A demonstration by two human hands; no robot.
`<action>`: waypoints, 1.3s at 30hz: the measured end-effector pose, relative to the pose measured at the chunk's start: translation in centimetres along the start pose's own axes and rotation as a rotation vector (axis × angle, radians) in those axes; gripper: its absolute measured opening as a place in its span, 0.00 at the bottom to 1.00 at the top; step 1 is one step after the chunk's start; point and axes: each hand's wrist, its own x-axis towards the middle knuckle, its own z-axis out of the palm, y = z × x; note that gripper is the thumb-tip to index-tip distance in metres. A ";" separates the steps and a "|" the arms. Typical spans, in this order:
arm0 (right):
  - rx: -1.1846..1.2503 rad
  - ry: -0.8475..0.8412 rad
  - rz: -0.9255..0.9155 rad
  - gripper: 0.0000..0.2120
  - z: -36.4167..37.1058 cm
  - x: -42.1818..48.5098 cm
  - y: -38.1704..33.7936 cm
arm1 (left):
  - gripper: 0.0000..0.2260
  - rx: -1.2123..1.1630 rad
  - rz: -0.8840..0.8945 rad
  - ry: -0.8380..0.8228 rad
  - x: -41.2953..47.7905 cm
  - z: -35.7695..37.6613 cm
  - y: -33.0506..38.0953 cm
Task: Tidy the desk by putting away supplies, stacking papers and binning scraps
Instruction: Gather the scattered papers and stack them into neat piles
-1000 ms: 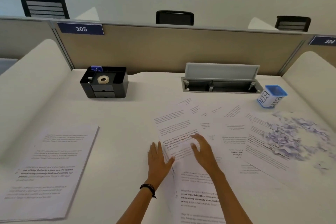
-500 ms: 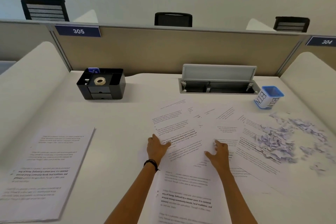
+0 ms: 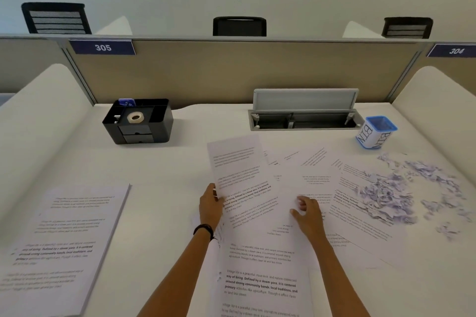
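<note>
Printed sheets lie fanned across the middle of the white desk. My left hand (image 3: 210, 204) grips the left edge of one printed sheet (image 3: 240, 175), whose far end tilts up off the others. My right hand (image 3: 307, 213) rests with loosely curled fingers on the spread sheets (image 3: 316, 183) to its right. A neat paper stack (image 3: 64, 247) lies at the near left. Shredded paper scraps (image 3: 386, 193) cover a sheet at the right. A blue-rimmed cup marked BIN (image 3: 375, 132) stands at the far right.
A black desk organiser (image 3: 137, 122) holding a tape roll (image 3: 134, 117) sits at the back left. An open cable tray (image 3: 305, 117) is set into the desk's rear. Curved white side dividers and a tan back partition enclose the desk.
My left hand has taken hold of a sheet's left edge and lifted it. My right hand has slid to the right across the spread sheets.
</note>
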 end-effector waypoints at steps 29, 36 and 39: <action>-0.288 -0.058 0.192 0.36 -1.0 -5.1 -0.6 | 0.18 0.496 -0.038 -0.342 -7.1 -2.9 -1.3; -0.421 -0.091 0.226 0.34 0.3 -5.6 -1.8 | 0.16 0.321 -0.101 -0.354 -7.1 -1.7 -1.1; -0.409 -0.069 0.230 0.32 0.8 -5.8 -2.1 | 0.16 0.201 -0.153 -0.328 -6.9 -1.6 -1.1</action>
